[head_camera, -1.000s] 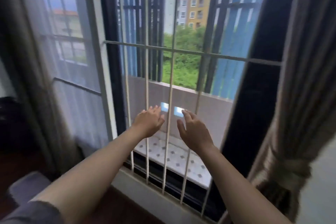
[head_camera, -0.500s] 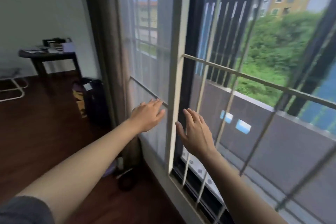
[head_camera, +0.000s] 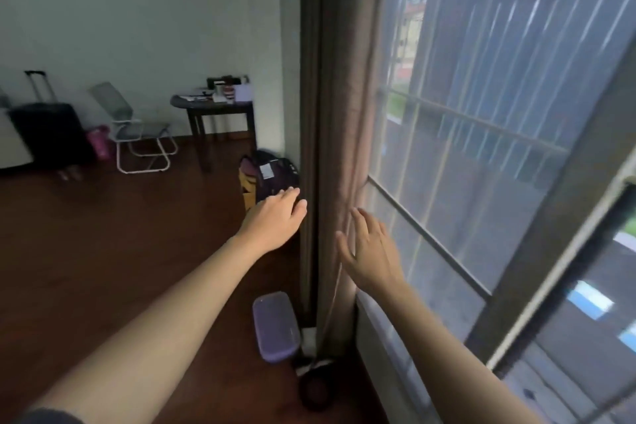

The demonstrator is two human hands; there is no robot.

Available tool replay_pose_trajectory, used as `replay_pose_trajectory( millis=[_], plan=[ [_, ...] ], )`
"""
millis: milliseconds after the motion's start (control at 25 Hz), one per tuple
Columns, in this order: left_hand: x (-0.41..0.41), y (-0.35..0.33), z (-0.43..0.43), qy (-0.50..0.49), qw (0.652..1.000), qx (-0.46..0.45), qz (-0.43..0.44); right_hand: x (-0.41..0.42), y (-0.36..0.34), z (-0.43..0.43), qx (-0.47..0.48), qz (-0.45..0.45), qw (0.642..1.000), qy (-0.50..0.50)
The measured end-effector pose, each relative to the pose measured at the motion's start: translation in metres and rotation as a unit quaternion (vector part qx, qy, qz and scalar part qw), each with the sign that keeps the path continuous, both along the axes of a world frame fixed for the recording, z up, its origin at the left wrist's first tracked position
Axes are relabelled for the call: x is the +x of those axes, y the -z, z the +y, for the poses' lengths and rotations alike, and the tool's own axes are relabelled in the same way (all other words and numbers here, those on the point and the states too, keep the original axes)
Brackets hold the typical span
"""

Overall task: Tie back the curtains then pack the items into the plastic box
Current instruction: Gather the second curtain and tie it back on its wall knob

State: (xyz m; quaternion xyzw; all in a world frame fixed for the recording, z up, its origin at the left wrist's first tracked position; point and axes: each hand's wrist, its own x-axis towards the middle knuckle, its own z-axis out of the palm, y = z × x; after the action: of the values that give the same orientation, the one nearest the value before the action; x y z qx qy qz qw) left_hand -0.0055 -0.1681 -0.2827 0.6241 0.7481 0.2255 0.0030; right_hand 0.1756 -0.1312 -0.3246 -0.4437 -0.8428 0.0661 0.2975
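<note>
— Now at the left side of the window [head_camera: 481,148]: what changed?

— My view has swung left off the open barred pane and the tied curtain on the far side. Ahead hangs the left curtain [head_camera: 337,113], gathered in a loose upright column against the frame, no tie on it that I can see. So one side reads as done and this one is next.

— Hands?

— Both empty, fingers spread. My left hand [head_camera: 273,218] reaches at the curtain's room-side edge; my right hand [head_camera: 373,251] is at its window-side edge, fingertips at or just touching the folds. I judge they are set to close around the column.

— Room to move?

— Open wooden floor [head_camera: 103,251] to the left. Tighter on the right, where the sill and glass run close beside my right arm. At the curtain's foot sit a purple lidded box [head_camera: 275,327] and a dark round object I can't identify. Whether that is the plastic box, I can't tell. Items lie well apart on the small dark surface [head_camera: 213,105] by the wall.
</note>
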Motion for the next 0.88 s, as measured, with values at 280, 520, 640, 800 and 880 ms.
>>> replay_pose_trajectory(
  millis=[280, 520, 640, 800, 880],
  plan=[
    [-0.119, 0.021, 0.117, -0.028, 0.998, 0.023, -0.043, -0.15, 0.031, 0.112, 0.006, 0.0, 1.0, -0.015],
    [-0.227, 0.008, 0.253, -0.023, 0.997, 0.026, -0.067, -0.264, 0.036, 0.238, -0.021, 0.056, 0.997, 0.052],
    [-0.275, 0.0, 0.307, -0.002, 0.993, 0.047, -0.108, -0.312, 0.038, 0.292, -0.037, 0.074, 0.993, 0.087],
    [-0.315, -0.002, 0.363, 0.017, 0.99, 0.065, -0.126, -0.355, 0.042, 0.34, -0.052, 0.099, 0.985, 0.13],
    [-0.34, 0.0, 0.404, 0.057, 0.986, 0.065, -0.146, -0.377, 0.042, 0.367, -0.065, 0.106, 0.981, 0.151]
  ],
)
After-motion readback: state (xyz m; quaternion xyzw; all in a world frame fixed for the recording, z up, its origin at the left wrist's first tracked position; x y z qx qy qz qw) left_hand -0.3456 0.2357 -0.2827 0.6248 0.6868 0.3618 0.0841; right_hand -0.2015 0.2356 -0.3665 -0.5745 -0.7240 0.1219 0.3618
